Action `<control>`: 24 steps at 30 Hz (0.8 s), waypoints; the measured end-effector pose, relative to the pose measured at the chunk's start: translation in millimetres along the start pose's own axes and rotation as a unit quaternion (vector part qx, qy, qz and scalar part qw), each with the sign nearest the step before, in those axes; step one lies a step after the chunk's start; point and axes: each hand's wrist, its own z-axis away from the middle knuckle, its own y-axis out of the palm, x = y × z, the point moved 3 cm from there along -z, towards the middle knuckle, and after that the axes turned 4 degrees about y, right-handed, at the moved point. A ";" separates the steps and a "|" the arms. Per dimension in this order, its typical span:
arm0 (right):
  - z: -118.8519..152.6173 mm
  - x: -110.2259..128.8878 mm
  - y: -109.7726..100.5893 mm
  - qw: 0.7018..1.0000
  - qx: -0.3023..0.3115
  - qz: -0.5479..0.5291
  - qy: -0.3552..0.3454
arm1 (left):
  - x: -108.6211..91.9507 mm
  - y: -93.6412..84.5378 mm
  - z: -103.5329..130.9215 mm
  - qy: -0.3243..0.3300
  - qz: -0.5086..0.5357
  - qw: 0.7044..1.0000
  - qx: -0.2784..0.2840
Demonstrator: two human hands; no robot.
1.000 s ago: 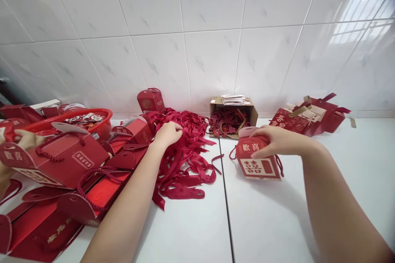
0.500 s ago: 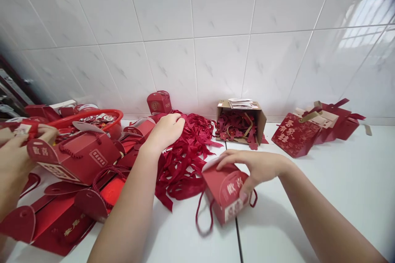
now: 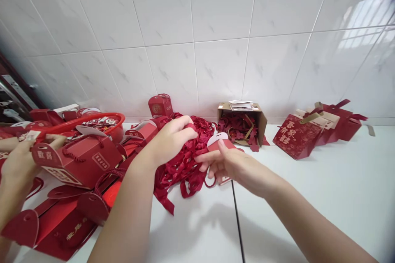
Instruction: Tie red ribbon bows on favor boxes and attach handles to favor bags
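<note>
My left hand (image 3: 173,137) is over a heap of dark red ribbons (image 3: 182,164), its fingers closed, with a bit of red ribbon showing between them. My right hand (image 3: 234,164) is open beside the heap, fingers spread and pointing left. Right behind it stands a small red gift box (image 3: 224,144) with a pale rounded flap and a red cord handle; my hand hides much of it, and I cannot tell whether the fingers touch it.
At left, another person's hand (image 3: 20,164) is near red gift boxes (image 3: 77,158) and a red plastic basin (image 3: 119,121) of small packets. A cardboard box (image 3: 262,125) of red pieces lies by the tiled wall. Further right stand red bags (image 3: 296,135). One small box (image 3: 160,104) sits behind the ribbons.
My right hand has let go of the red gift box, which now stands further back near the cardboard box. My left hand has shifted slightly right over the ribbons. The other person's hand has moved.
</note>
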 end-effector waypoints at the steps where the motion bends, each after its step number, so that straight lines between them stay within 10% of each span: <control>1: -1.4 -2.7 4.9 0.998 -0.003 -0.059 0.019 | -5.6 4.2 4.0 0.013 0.007 1.000 0.021; 8: -0.9 10.7 -8.1 0.889 -0.095 -0.448 0.016 | -27.7 16.0 34.9 0.036 -0.051 0.996 0.067; 24: 26.0 44.7 -59.9 0.800 -0.201 -0.551 -0.130 | -33.6 9.4 50.7 0.069 -0.166 0.979 0.095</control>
